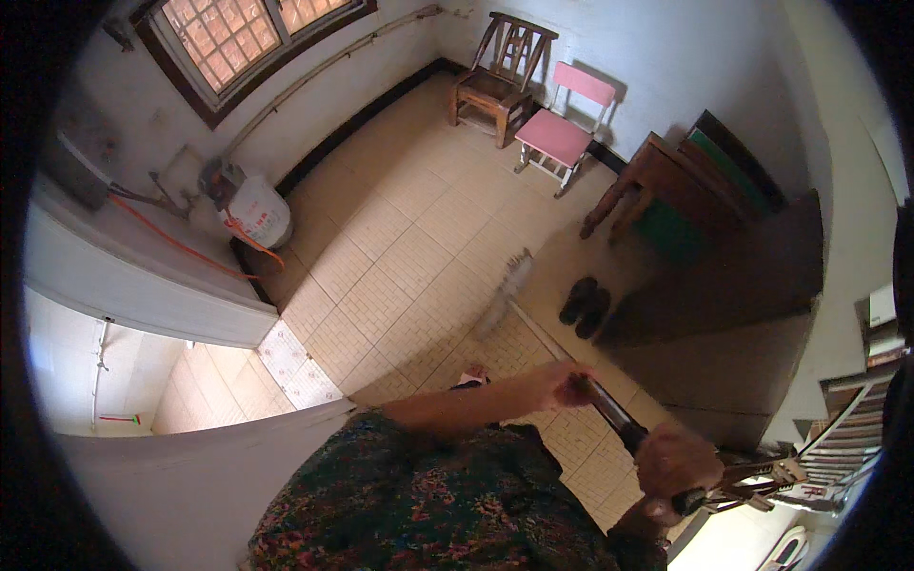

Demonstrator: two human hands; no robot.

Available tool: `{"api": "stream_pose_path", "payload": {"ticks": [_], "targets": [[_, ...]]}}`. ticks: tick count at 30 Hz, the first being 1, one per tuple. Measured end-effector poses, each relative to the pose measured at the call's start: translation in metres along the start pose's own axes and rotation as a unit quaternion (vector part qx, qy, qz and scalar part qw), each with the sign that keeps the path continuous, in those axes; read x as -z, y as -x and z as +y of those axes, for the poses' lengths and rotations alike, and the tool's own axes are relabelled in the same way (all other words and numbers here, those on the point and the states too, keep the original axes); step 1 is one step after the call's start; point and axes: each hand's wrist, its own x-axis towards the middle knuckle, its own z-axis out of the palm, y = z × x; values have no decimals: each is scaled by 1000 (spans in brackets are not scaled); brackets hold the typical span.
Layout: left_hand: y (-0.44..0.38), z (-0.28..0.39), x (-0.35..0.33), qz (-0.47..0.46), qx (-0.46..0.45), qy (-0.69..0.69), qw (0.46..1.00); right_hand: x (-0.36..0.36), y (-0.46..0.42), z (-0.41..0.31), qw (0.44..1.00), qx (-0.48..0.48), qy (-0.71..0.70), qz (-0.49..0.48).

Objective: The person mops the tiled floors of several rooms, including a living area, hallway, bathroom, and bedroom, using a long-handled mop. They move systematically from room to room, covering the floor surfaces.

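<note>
A mop with a long handle (541,332) slants across the floor in front of me. My left hand (571,384) grips the handle partway down, its forearm stretched across my body. Near the top end, my right hand (678,460) is closed around the dark upper shaft. The pale mop head (515,275) rests on the tiled floor (400,264) and looks blurred. Just right of it lies a pair of dark slippers (585,307). Part of my foot (473,377) shows below the left forearm.
By the far wall stand a wooden chair (493,89) and a pink chair (560,135). A wooden table (657,168) and a dark cabinet (721,300) line the right side. At left, a gas cylinder (260,214) with an orange hose (153,232) stands near a doorway threshold (293,367).
</note>
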Motion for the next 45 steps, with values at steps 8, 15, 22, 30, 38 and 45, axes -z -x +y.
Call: {"api": "stream_pose_path", "payload": {"ticks": [8,15,22,30,38,45], "targets": [[16,275,40,114,-321,-108,934,1,-114,203,995,-41,70,-58],[-8,446,111,32,-330,-90,939,-33,-223,495,975,-6,60,-214],[-141,507,112,94,-310,-175,930,62,-216,581,988,-25,145,-39],[-251,427,103,216,-161,-87,959,115,-138,418,957,-239,159,32],[-239,311,95,57,39,48,996,68,-155,260,865,-388,205,242],[-170,286,-31,189,291,-144,927,42,-177,161,764,-328,242,499]]}}
